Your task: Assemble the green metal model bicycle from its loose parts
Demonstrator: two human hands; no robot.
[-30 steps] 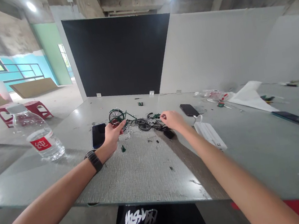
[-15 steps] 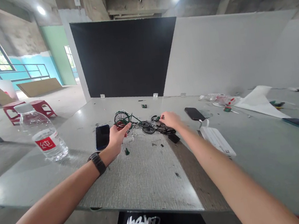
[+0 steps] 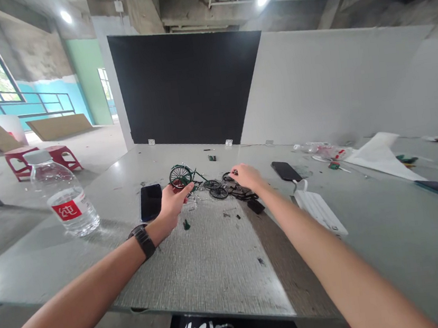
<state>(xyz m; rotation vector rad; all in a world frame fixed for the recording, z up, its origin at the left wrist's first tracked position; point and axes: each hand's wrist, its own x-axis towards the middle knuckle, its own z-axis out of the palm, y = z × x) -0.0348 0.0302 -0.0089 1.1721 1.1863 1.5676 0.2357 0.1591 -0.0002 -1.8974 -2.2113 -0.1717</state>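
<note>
My left hand [image 3: 173,203] is closed around the rear of a green model bicycle [image 3: 200,175], with the thumb on top. The bicycle's spoked rear wheel rises above the fingers. To its right my right hand [image 3: 246,175] has its fingers pinched together by a small dark curved part [image 3: 226,177]. What exactly lies between those fingertips is too small to make out. A loose black spoked wheel [image 3: 219,192] rests between the hands. Black model parts [image 3: 242,193] lie beneath my right hand, and a small green piece [image 3: 186,225] sits nearer to me.
On the grey table [image 3: 137,275], a water bottle [image 3: 66,199] and a phone [image 3: 151,203] stand and lie left. At right are another phone [image 3: 285,171], a white box-like item [image 3: 320,207] with a strap, and a white wing-shaped piece [image 3: 377,152]. A black panel [image 3: 189,88] rises behind.
My right hand has shifted slightly; the green-tinged small part by its fingertips now looks darker and closer to the fingers. My left hand still holds the bicycle. The view tilted slightly.
</note>
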